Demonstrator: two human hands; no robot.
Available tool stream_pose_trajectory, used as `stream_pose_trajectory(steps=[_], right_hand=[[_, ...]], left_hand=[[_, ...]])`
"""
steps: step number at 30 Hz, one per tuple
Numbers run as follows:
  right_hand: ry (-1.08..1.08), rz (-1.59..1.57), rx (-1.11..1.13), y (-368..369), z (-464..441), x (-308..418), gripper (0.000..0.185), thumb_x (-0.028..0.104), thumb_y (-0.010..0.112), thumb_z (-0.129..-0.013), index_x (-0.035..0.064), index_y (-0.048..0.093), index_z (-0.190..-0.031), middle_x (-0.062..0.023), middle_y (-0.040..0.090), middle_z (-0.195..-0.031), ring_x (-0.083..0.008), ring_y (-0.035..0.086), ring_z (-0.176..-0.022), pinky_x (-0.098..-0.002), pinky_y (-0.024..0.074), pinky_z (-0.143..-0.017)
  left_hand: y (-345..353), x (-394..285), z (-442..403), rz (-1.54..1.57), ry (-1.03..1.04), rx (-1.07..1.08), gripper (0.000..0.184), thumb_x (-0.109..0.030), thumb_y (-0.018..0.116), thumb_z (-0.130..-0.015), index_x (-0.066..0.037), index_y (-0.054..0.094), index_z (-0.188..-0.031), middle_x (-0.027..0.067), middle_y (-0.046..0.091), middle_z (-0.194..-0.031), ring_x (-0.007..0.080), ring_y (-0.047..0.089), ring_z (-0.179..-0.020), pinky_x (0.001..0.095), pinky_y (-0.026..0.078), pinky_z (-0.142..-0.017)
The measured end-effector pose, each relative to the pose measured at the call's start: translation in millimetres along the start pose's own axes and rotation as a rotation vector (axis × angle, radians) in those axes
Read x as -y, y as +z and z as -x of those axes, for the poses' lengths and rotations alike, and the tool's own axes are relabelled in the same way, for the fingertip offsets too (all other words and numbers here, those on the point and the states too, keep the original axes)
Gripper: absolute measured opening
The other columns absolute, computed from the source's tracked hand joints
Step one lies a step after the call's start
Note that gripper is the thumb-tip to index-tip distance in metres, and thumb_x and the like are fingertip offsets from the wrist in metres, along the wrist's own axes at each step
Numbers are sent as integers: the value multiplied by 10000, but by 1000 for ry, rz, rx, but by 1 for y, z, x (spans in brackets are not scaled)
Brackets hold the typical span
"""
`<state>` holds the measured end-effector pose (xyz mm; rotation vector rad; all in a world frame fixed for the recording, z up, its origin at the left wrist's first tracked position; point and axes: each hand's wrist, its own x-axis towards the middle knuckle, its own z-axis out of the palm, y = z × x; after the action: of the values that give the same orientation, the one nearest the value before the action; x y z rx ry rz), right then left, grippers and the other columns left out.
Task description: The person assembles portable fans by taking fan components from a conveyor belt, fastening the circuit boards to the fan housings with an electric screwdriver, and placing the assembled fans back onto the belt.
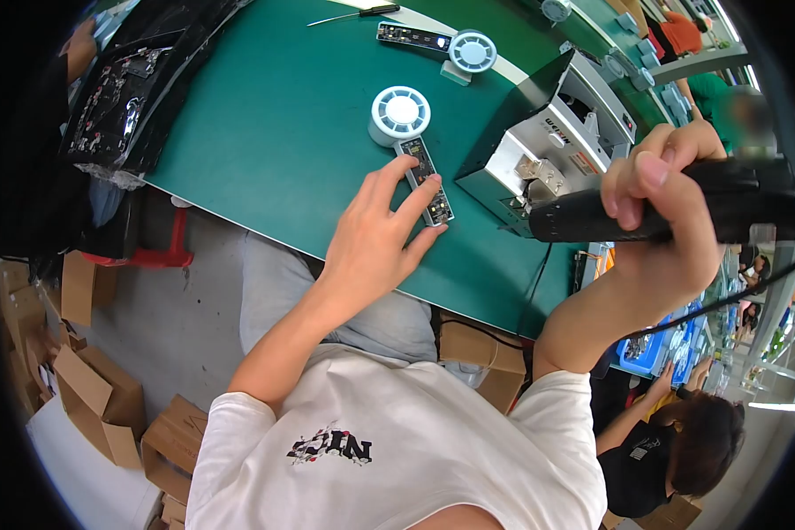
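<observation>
A light-blue handheld fan [401,112] lies on the green table, its round head away from me. Its handle is uncovered and shows a dark circuit board [425,168]. My left hand [373,216] holds this handle down, fingertips on the board and thumb at the near end. Raised to the right, my right hand [671,190] grips a black electric screwdriver [583,215], fingers curled round its body. The tip of the screwdriver points left toward a silver screw feeder box [539,159] and cannot be made out clearly.
A second fan [473,52] with its board exposed lies at the back, with a thin screwdriver [355,15] nearby. A black plastic-lined bin [119,110] of boards stands left. Cardboard boxes [97,397] sit on the floor. A co-worker [662,450] sits at right.
</observation>
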<state>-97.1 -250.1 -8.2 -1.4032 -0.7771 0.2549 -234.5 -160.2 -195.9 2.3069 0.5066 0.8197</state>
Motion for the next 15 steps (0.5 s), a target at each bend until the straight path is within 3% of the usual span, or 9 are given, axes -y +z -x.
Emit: stream_pose_trajectory(steps=[15], right_hand=[[-47,-20,143,25,4,-27,163,-12,651,-775,-28,501,-835,-123,523,-628,-180,495,-496,-304,427,-530]], left_hand=[[-3,1,0,25,11,-8,506,-127,804,-754,-70,626,-1224,163,505,-1302,346,585,-1079,436,523,-864]])
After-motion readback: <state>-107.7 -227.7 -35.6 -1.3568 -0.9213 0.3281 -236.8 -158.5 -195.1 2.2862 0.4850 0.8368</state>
